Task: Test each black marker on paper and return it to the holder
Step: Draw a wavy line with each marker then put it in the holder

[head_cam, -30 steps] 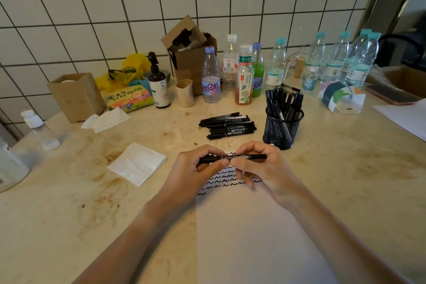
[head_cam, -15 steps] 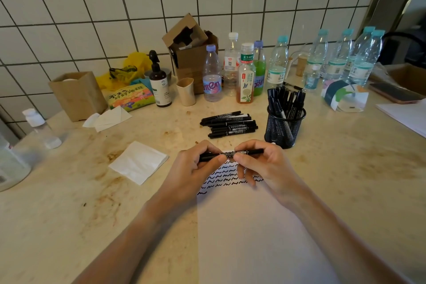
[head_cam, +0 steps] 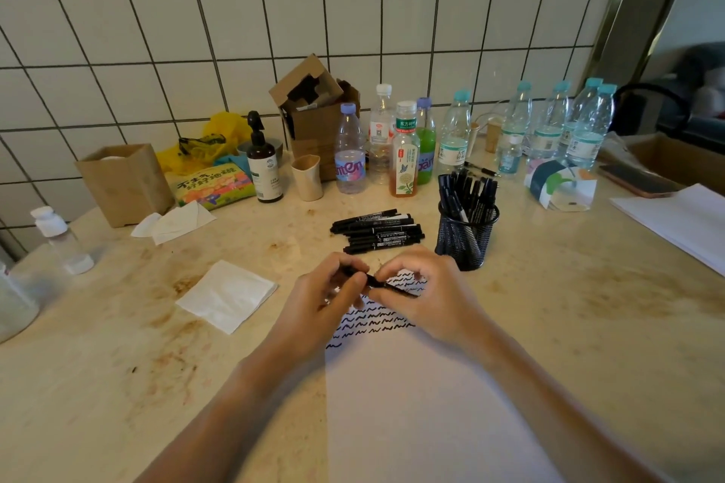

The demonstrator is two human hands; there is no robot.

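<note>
On my feed, a folded napkin (head_cam: 227, 295) lies well left of the grip. My left hand (head_cam: 322, 300) curls its fingers round one end of a black marker (head_cam: 386, 283), and my right hand (head_cam: 425, 296) pinches the other end, above the squiggled paper (head_cam: 412, 404). Just beyond the grip lie loose markers (head_cam: 377, 231); the mesh holder (head_cam: 467, 233) stands beyond and right.

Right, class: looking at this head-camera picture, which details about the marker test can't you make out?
- Head view: marker cap, on or off; left hand and right hand cover its ends.
- Head view: count of markers in the holder; they overlap.
- Head view: print on the loose markers; too small.
</note>
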